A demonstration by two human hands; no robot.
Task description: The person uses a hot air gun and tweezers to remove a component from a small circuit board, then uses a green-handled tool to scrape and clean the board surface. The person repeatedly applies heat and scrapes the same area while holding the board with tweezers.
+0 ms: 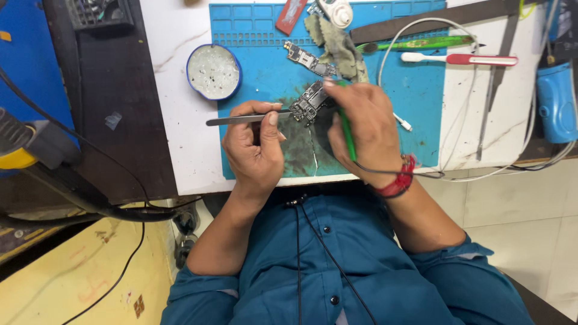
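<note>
The left hand (254,147) is closed around a pair of metal tweezers (244,119), with the thumb and the first fingers pinching them; the tweezers lie almost level, their back end pointing to the left and their tips reaching the left edge of a small circuit board (308,103). This board lies on the blue work mat (415,96), near its middle, over a dark stained area, and it is partly covered by the right hand (364,129). The right hand is curled shut around a thin green tool (347,129) with a black cable – the tool runs from the wrist side up toward the board, but its tip is hidden behind the fingers, so I cannot tell whether it touches the board. On the right wrist there is a red band (399,180). A second, narrower circuit board (304,58) lies further up on the mat, just beside a crumpled grey-green cloth (337,45). To the left of the mat, on the white table (174,120), stands a round blue tin (213,71) with pale paste inside. To the right of the cloth lie a green brush (421,43) and a toothbrush with a red handle (460,59) – both well apart from the hands. A white cable (415,27) loops over the right part of the mat.
</note>
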